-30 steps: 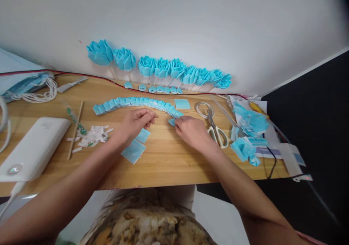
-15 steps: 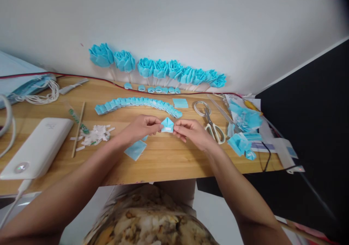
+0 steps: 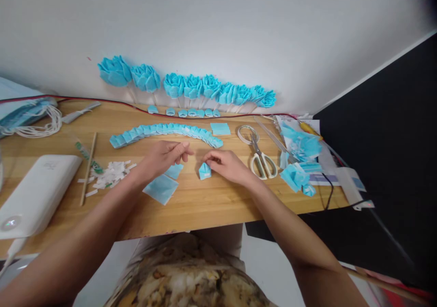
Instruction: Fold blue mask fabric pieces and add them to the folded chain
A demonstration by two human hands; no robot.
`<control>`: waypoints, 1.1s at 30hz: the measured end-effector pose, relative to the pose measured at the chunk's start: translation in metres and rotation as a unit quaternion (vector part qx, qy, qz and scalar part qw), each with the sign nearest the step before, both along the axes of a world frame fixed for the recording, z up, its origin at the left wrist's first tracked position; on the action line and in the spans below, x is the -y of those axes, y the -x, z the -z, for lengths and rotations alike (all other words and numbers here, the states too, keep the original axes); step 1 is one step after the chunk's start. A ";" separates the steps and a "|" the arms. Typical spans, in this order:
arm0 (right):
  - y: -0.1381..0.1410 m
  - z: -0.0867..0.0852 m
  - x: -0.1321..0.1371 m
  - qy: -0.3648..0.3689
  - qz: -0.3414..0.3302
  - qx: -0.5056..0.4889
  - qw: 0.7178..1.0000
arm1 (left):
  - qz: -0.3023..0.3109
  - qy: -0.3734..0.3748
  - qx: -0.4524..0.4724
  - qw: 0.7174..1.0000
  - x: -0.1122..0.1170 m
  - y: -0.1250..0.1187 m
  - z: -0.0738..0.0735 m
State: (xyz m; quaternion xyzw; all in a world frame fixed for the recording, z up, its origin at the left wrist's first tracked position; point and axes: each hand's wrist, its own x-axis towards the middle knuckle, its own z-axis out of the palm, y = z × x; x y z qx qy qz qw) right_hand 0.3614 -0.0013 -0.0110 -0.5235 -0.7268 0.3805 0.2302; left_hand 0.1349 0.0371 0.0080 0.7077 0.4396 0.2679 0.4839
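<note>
Just one folded piece in right hand; nine blue flowers behind.

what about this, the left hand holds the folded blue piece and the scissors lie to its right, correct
Not quite: in the head view, the right hand holds the folded blue piece; the scissors do lie to its right.

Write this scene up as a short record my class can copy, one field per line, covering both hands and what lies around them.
Left hand: no item visible in its fingers
Right hand: pinches a folded piece
Near left hand: blue squares
Beyond hands: curved strip
Back row: blue flowers
Right side: scissors
Left side: paper scraps, power bank
</note>
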 end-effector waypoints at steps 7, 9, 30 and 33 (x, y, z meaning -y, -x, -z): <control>-0.043 -0.024 -0.014 -0.167 0.080 0.158 0.970 | -0.047 0.003 0.025 0.999 0.002 -0.004 0.001; -0.071 -0.031 -0.025 -0.188 0.140 0.201 0.951 | -0.053 0.005 0.023 0.998 0.002 -0.003 0.001; -0.117 0.001 0.038 -0.160 0.283 0.432 0.841 | 0.138 -0.179 -0.113 0.968 -0.008 -0.059 -0.041; -0.111 -0.005 0.045 -0.107 0.289 0.443 0.842 | 0.180 -0.254 -0.141 0.940 -0.024 -0.115 -0.041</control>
